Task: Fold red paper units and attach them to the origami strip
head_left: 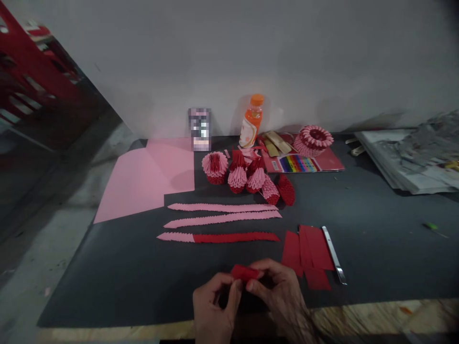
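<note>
Between my two hands, near the table's front edge, is a small piece of red paper (245,273). My left hand (216,302) pinches its left end between thumb and fingers. On the other side, my right hand (278,291) grips the right end. To the right lie several red paper rectangles (317,246), overlapping, with a silver metal cutter (333,253) beside them. Just beyond my hands runs a chain of folded paper pieces, part pink and part red (229,237). Two pink folded-paper chains (222,220) lie behind it.
Folded-paper pieces in pink and red (237,174) stand farther back. An orange drink bottle (252,122), a phone-like upright device (200,129) and a round paper ring (313,140) are near the wall. Pink sheets (143,177) lie left; a stack of papers (390,162) lies right.
</note>
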`<state>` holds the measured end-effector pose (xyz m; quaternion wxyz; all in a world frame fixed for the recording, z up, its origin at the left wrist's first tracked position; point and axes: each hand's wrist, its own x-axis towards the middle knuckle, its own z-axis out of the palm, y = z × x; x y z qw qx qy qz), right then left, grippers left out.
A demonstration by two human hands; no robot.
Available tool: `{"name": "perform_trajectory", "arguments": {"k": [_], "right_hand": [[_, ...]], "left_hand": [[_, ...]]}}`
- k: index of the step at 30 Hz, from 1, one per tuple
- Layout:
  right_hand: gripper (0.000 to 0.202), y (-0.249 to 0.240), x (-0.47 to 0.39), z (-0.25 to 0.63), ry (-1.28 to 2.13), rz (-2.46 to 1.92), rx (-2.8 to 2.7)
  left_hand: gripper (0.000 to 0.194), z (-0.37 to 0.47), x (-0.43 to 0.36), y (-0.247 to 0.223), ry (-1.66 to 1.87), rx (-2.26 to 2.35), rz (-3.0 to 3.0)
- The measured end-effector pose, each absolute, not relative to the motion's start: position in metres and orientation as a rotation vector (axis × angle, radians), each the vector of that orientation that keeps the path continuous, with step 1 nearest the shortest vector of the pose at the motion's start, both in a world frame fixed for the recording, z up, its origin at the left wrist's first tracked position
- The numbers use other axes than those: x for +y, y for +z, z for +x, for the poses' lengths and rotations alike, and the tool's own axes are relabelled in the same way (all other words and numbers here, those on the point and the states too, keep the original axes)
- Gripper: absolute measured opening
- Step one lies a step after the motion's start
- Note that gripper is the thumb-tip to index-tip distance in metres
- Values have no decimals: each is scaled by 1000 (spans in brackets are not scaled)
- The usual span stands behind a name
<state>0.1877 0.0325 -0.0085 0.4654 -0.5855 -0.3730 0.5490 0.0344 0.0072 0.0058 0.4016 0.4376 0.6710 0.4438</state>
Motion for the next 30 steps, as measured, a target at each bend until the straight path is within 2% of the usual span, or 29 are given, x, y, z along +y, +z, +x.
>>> {"name": "perform_trajectory", "arguments": {"k": [6, 11, 14, 17, 21, 26, 28, 30], "right_hand": [[25, -3, 28, 176, 1056, -1358, -1141], [11, 1, 26, 171, 926, -1290, -1239], [29, 9, 27, 178, 763, -1226, -1460], [23, 18, 24, 185, 679, -1152, -1621], [34, 30, 23, 187, 740, -1175, -1640], [28, 43, 32, 191, 585, -1039, -1764], [27, 45, 32, 194, 589, -1051, -1776], [24, 45, 30, 197, 598, -1062, -1725]], "left_hand": [[19, 45, 5, 11, 1257, 1843, 1239], [21, 36, 6, 8, 1231, 1768, 1277], [14, 28, 6, 4, 1210, 1735, 1293], [15, 26, 3, 0, 1218, 1690, 1348], [21, 28, -1, -2, 1261, 1690, 1364], [15, 21, -5, -2, 1258, 1649, 1312], [29, 14, -4, -3, 1176, 1576, 1234], [54, 6, -2, -5, 1037, 1453, 1127]]}}
